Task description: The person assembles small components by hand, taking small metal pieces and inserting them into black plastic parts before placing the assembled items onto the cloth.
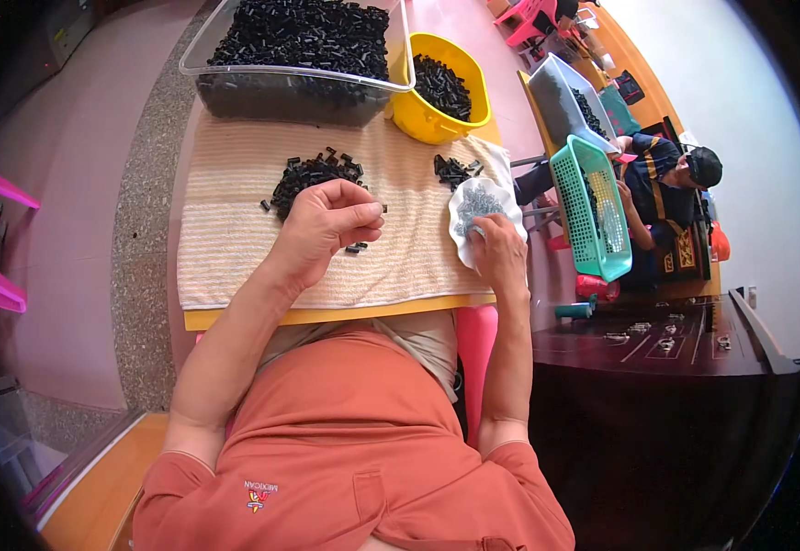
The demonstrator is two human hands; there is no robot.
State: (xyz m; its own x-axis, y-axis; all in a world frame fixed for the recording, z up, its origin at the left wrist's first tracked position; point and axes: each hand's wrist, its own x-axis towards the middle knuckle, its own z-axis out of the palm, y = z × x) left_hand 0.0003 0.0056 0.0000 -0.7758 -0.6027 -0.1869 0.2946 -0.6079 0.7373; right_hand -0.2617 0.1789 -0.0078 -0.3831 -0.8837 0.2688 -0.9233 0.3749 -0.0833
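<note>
My left hand (326, 225) is raised over the towel, thumb and forefinger pinched on a small black piece (383, 209), of which only an end shows. Just behind this hand lies a heap of small black plastic pieces (313, 174), partly hidden by it. A few loose black pieces (356, 248) lie nearer to me. My right hand (499, 250) reaches into a white wavy-rimmed dish (458, 241). The dish holds many tiny clear or silvery parts (479, 204). Its fingers are bent together among them; whatever they grip is hidden.
A striped beige towel (235, 266) covers the table. At its far side stand a clear bin (299, 106) and a yellow basket (428, 129), both filled with black pieces. More pieces (455, 172) lie beside the dish. Another person (662, 174) sits at right near a green basket (593, 253).
</note>
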